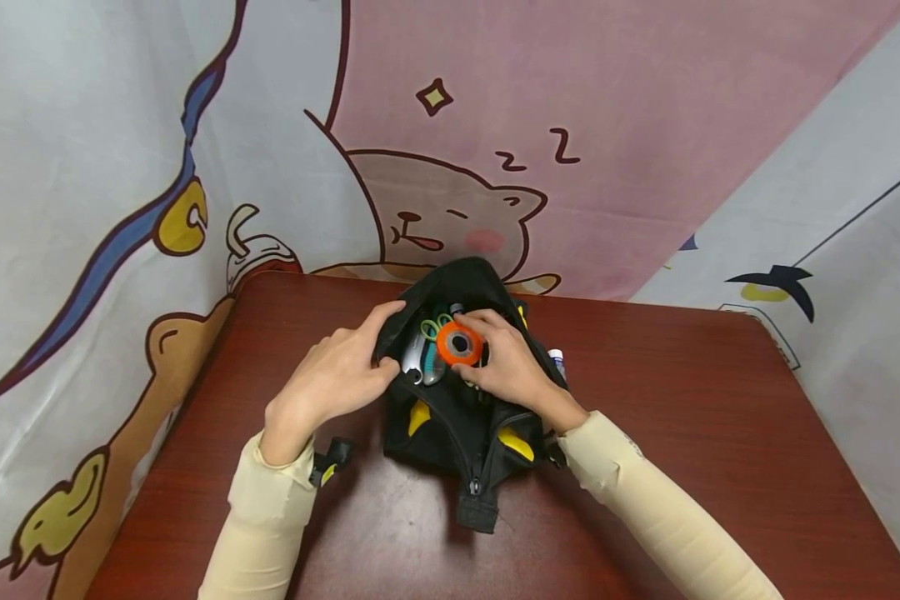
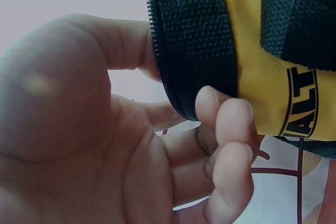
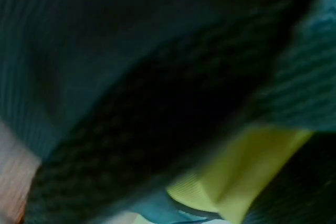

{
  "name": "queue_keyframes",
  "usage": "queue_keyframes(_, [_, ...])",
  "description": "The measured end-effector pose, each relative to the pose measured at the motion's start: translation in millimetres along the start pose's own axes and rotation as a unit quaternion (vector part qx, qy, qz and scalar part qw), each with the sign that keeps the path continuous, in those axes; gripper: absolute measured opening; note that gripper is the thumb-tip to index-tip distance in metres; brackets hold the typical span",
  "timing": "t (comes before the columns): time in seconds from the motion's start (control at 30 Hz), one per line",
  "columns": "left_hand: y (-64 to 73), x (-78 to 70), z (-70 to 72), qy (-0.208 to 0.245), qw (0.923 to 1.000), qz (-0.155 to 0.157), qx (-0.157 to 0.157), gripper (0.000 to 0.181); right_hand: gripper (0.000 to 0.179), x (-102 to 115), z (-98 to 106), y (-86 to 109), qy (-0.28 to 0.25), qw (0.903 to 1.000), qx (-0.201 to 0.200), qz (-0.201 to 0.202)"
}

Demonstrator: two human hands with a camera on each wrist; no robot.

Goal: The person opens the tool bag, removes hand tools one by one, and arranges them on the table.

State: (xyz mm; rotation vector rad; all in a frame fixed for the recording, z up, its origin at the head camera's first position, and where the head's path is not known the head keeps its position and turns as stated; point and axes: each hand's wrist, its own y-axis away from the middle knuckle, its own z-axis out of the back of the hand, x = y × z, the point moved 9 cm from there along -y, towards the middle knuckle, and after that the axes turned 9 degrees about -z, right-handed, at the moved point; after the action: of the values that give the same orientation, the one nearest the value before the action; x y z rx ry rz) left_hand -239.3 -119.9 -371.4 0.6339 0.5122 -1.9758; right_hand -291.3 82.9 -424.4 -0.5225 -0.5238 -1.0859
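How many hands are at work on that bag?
2: the left hand grips the side of the black bag; the right hand holds an orange ring-shaped thing at its opening.

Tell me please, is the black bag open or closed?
Open: the black bag gapes, showing a whitish object inside; the left hand grips the bag's rim.

Glossy reddish-brown table (image 1: 682,400), pink-and-white cartoon backdrop (image 1: 645,125), apparently cloth, printed sleeping animal (image 1: 442,200)
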Motion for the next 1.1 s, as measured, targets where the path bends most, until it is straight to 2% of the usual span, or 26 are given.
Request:
queue_keyframes(0.37, [-0.1,0.3,0.5,0.001,1.0,0.002,0.006,0.081,0.079,22.2,12.9,9.6,-0.016,0.9995,-0.014,0.023])
queue_keyframes(0.7, [-0.4,-0.8,0.2,-0.001,1.0,-0.003,0.002,0.081,0.078,36.7,43.1,23.4,-0.04,0.9969,-0.059,0.033])
queue_keyframes(0.93, [0.2,-1.2,0.5,-0.005,1.0,-0.003,-0.001,0.081,0.077,37.8,66.0,34.3,-0.048,0.9934,-0.1,0.033])
queue_keyframes(1.1, [-0.3,-1.8,0.5,-0.007,1.0,-0.005,-0.002,0.082,0.078,30.1,79.0,42.5,-0.056,0.9905,-0.125,0.016])
